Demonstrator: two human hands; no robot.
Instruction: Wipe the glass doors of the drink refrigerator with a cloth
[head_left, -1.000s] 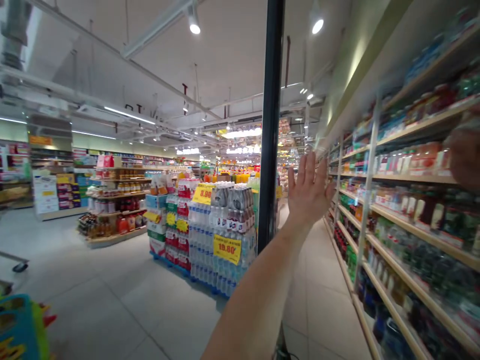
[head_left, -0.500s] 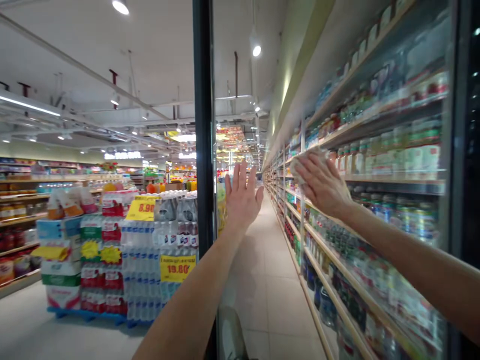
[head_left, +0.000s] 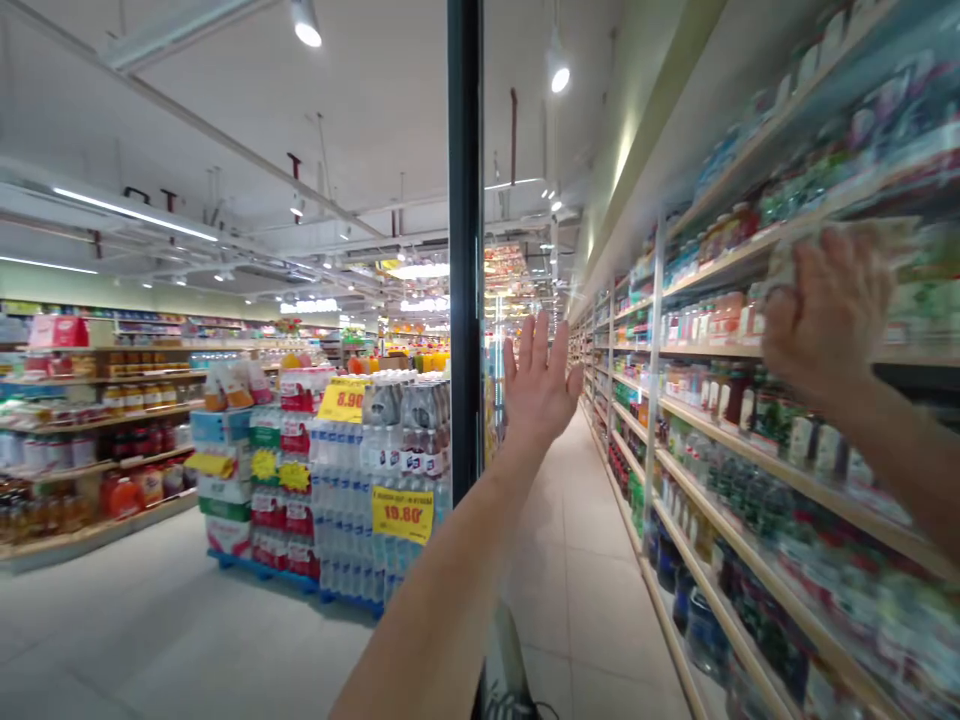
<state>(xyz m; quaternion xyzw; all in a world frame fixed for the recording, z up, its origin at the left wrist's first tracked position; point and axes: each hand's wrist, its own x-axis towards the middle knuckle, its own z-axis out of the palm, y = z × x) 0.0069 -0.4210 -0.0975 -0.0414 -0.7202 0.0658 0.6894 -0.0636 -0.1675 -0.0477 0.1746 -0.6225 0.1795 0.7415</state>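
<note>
A glass door pane with a dark upright frame (head_left: pixel 466 250) stands in front of me. My left hand (head_left: pixel 538 385) is open, palm forward and fingers spread, held flat against the glass just right of the frame. Farther right, my right hand (head_left: pixel 825 300) presses a pale cloth (head_left: pixel 896 238) to the glass. The cloth sticks out past the fingers on both sides. Motion smears this hand and the cloth.
Long shelves of bottles (head_left: pixel 750 420) show in or through the glass at right. Left of the frame, packs of bottled water (head_left: pixel 345 490) with yellow price signs (head_left: pixel 403 513) stand on a blue pallet (head_left: pixel 262 570). More stocked shelves (head_left: pixel 142 400) line the far left.
My right hand has moved right and slightly up across the glass with the cloth. My left hand keeps its place by the frame while the view has turned left.
</note>
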